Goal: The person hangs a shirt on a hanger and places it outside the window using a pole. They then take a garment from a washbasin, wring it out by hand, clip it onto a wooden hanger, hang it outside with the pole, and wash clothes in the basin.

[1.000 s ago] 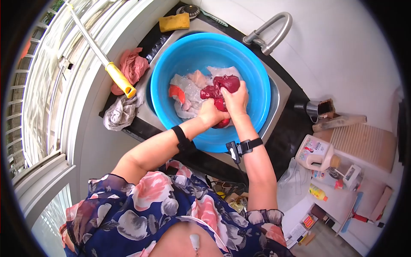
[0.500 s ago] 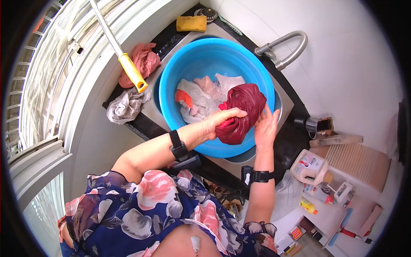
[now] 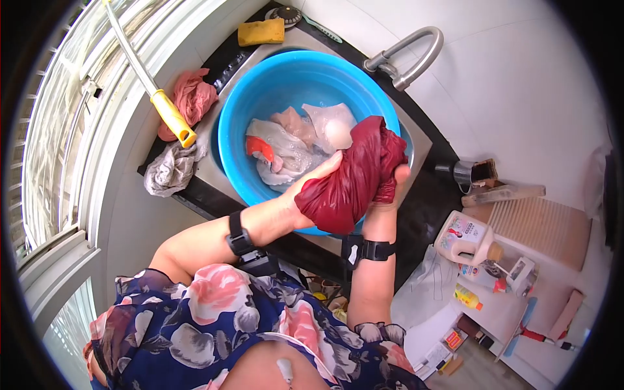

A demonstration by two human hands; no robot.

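A wet, dark red cloth (image 3: pixel 348 179), bunched up, is held above the front right of a blue basin (image 3: pixel 234 97). My left hand (image 3: pixel 312 182) grips it from the left, its fingers mostly hidden by the fabric. On the other side my right hand (image 3: pixel 393 192) holds the bundle, thumb showing at its edge. Water in the basin covers part of a white garment (image 3: pixel 283 156) with a red-orange patch (image 3: pixel 260 149), a pale pink cloth (image 3: pixel 294 123) and a white cup-shaped piece (image 3: pixel 337 127).
The basin sits in a metal sink with a curved faucet (image 3: pixel 422 62) behind. A yellow sponge (image 3: pixel 260 32), pink cloth (image 3: pixel 192 101) and greyish cloth (image 3: pixel 170 170) lie around the rim. A yellow-handled pole (image 3: pixel 172 117) leans at left. Right are a washboard (image 3: pixel 539 227) and detergent jug (image 3: pixel 465 237).
The dark red cloth has been turned and spread a little between my hands, and held closer to me. My right hand has gone from open against it to gripping it.
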